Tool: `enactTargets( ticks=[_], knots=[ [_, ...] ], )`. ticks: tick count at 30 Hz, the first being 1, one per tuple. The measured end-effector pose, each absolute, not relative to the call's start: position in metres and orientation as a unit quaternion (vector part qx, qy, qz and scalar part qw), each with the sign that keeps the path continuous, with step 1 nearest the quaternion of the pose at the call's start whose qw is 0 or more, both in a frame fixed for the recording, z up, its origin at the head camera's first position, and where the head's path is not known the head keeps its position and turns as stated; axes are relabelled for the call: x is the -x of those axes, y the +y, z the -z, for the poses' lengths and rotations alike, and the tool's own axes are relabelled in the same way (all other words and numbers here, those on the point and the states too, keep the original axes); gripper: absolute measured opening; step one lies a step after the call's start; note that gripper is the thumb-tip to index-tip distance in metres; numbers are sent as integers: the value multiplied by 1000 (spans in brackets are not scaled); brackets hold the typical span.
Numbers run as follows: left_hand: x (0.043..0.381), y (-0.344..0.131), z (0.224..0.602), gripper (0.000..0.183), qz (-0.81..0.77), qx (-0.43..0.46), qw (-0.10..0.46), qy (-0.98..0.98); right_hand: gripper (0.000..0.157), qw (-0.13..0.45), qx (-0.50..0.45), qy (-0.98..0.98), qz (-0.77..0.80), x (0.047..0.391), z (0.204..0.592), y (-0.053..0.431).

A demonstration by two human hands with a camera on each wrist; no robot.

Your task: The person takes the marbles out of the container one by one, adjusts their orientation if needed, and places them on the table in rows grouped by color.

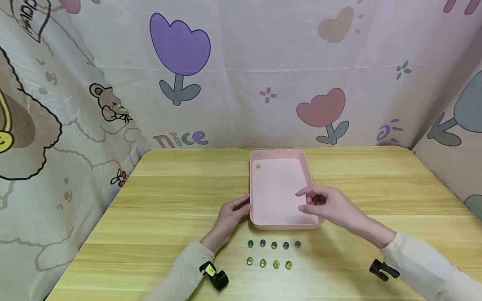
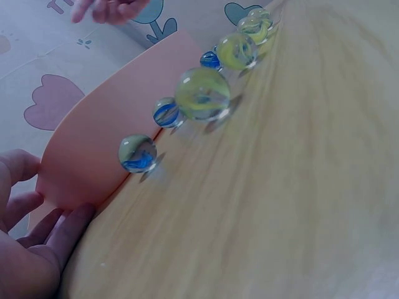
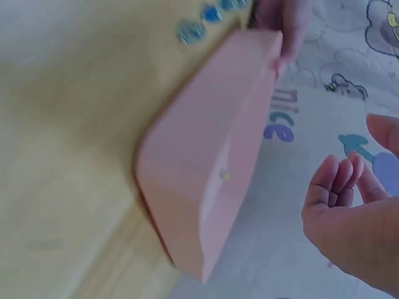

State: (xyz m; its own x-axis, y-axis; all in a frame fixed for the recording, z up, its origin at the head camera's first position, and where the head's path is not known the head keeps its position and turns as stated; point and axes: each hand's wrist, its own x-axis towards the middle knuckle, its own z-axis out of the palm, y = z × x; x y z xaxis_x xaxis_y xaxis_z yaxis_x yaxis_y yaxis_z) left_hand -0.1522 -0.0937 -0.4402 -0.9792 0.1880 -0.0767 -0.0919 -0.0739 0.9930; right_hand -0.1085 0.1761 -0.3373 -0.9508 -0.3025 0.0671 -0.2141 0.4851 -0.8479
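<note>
A pink rectangular tray (image 1: pixel 280 188) lies on the table with one yellowish marble (image 1: pixel 258 166) near its far left corner. My left hand (image 1: pixel 230 218) touches the outside of the tray's left wall, its fingers resting against the pink side in the left wrist view. Over the tray's right side hovers my right hand (image 1: pixel 324 205), thumb and index finger apart, the other fingers loosely bent, nothing between them. In front of the tray, blue marbles (image 1: pixel 274 245) form a row. Nearer still is a row of yellow-green marbles (image 1: pixel 276 264); both rows hold several.
The wooden table (image 1: pixel 180 196) extends to both sides of the tray. Behind it hangs a printed cloth (image 1: pixel 233 83) with flowers and a bear, continuing along the left and right sides. Black wrist cameras (image 1: pixel 214 276) sit on both sleeves.
</note>
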Motion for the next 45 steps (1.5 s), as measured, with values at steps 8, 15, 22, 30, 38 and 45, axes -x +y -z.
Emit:
enactTargets(
  ticks=[8,15,22,30,38,45],
  knots=[
    [152,-94,442,43,-730,-42,90,676,40,68,138,851,503,143,337,174],
    [153,-94,441,43,-730,-32,94,676,44,86,115,847,511,164,346,164],
    [158,-91,437,43,-728,-36,93,679,41,69,85,860,498,190,333,152],
    [153,-95,444,45,-722,-34,97,684,29,19,49,855,515,221,344,127],
    [151,-100,447,45,-727,-40,91,679,33,29,-4,845,533,255,353,99],
    [153,-96,444,45,-730,-40,98,675,29,33,-28,830,556,281,372,88]
  ],
)
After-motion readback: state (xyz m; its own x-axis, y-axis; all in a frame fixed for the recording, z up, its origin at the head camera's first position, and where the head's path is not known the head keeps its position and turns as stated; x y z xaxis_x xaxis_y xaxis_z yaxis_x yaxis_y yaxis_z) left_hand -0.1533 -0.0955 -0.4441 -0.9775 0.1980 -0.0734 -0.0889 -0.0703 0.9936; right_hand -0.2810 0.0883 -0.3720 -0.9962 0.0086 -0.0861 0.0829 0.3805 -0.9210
